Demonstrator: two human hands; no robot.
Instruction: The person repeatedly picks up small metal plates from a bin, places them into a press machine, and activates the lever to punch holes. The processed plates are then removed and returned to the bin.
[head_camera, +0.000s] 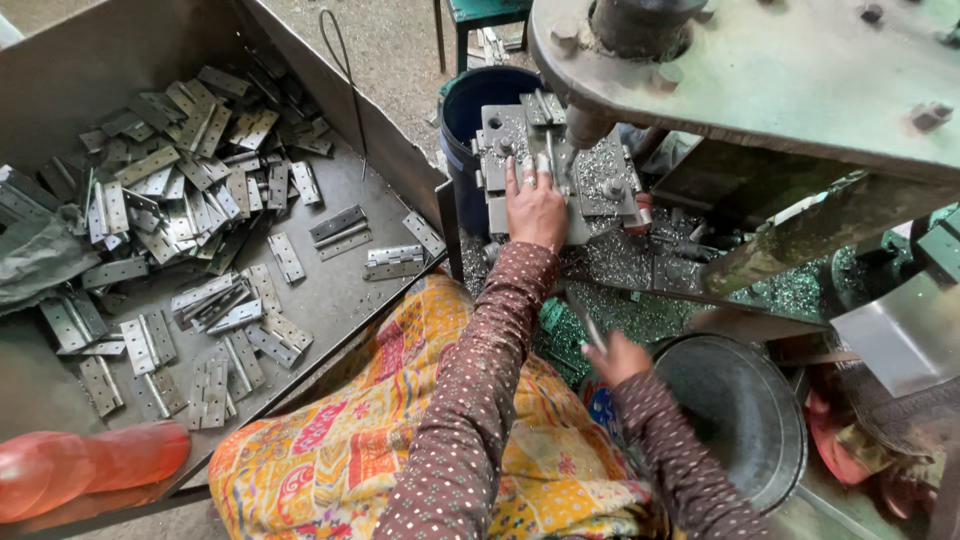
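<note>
- Gritty concrete floor (400, 60) runs along the far side, with a heavy green machine (800, 80) filling the right of the scene.
- On the left stands a big metal tray (350, 180) with raised walls; it holds a loose heap of flat grey hinges (180, 190), thick at the far left and thinning to scattered single pieces near its right wall.
- A red plastic thing (90, 470) lies blurred at the tray's near left corner.
- A dark blue bucket (470, 110) stands behind the machine's fixture; its contents cannot be seen.
- The steel fixture (600, 180) sits under the machine's spindle, strewn with bright metal shavings that also cover the bed around it.
- The left hand (535, 205) lies flat on the fixture, fingers spread and pressing down on a hinge piece (545, 165) seated there; the grip is wide, holding nothing closed.
- The right hand (615, 357) is nearer, its grip closed round a thin metal rod (588, 320), blurred.
- Just right of that hand is a round metal basin (740, 410), dark inside, with its contents unclear.
- A patterned yellow cloth (400, 430) covers the lap at the near edge.
</note>
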